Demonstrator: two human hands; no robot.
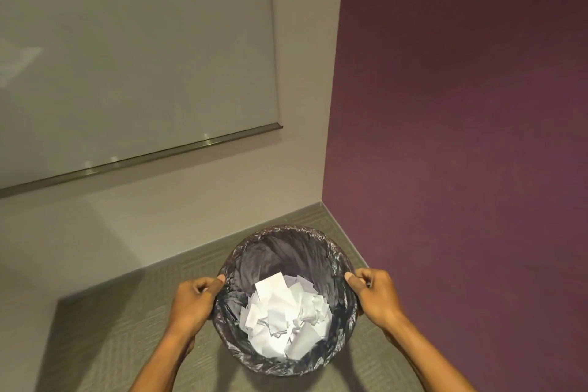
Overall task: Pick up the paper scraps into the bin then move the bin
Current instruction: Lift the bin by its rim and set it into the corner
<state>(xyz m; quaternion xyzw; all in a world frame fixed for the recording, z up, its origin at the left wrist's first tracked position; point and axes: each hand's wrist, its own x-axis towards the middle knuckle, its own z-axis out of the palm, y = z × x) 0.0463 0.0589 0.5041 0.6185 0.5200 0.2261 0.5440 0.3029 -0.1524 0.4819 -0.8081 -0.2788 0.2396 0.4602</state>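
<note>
This is looking like an office or meeting room. A glass whiteboard [133,51] with a metal ledge is hanging on a beige wall [191,207]. Grey carpet tiles [105,328] are covering the floor beside a purple accent wall [461,105].

Open carpet [105,337] is seen outward of the left hand [194,302], up to the beige wall [143,207] beyond its knuckles. The space between that hand and the right hand [375,296] is filled by the round lined bin [283,251], its rim gripped by both. Just outward of the right hand, passage is closed off by the purple wall [461,137].
</note>
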